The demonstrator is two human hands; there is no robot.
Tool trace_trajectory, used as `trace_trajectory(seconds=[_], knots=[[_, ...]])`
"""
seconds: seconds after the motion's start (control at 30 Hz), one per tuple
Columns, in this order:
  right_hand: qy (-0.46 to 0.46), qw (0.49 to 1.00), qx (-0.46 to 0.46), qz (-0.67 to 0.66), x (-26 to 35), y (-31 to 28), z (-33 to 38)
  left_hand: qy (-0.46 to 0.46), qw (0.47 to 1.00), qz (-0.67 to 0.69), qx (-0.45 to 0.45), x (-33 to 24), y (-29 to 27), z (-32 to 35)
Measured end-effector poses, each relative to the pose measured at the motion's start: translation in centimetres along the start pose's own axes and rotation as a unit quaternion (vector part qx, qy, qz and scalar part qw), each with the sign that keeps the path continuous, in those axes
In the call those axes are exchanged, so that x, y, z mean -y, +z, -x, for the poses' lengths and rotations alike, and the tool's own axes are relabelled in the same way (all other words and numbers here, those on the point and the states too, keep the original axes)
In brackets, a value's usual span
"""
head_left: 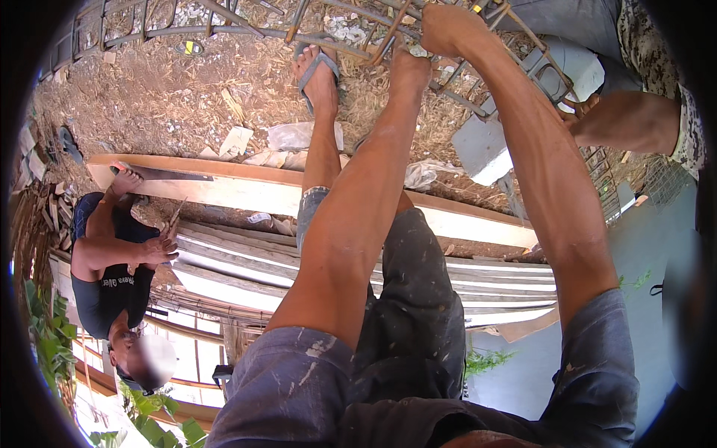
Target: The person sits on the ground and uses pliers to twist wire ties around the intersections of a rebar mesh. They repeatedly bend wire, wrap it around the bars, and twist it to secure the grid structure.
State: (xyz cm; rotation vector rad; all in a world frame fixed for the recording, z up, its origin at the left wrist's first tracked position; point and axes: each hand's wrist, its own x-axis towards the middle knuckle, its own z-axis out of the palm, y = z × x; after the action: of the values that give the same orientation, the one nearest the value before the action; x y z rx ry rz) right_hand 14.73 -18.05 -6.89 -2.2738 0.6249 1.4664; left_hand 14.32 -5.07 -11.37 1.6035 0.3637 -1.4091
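Observation:
A long rusty rebar cage [291,33] of rods and square stirrups runs across the top of the view. My left hand [411,69] is closed at one of its stirrups, fingertips against the bar. Just right of it and a little farther off, my right hand [452,31] makes a fist around a rod of the cage. A small pale piece shows between the two hands, too little of it visible to name. The fingers' undersides are hidden. At the cage's right part, another person's hand [579,112] is close to a stirrup.
My sandalled foot [320,78] stands on ground strewn with wood chips. Pale blocks [482,145] lie beside the cage. A long wooden plank [246,187] and stacked boards [500,280] lie nearer me. Another person [112,261] sits at left; someone in a camouflage sleeve [691,127] is at right.

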Motion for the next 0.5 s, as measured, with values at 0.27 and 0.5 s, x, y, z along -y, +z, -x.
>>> trace_trajectory(seconds=[0.27,0.5], knots=[[0.038,0.968,-0.200,-0.148,2.3,-1.2,0.2,0.148,0.924,-0.352,-0.009,-1.6,0.1,-0.9],[0.253,0.838,-0.239,-0.421,2.4,1.1,3.8,0.131,0.919,-0.312,-0.201,-1.2,0.8,2.0]])
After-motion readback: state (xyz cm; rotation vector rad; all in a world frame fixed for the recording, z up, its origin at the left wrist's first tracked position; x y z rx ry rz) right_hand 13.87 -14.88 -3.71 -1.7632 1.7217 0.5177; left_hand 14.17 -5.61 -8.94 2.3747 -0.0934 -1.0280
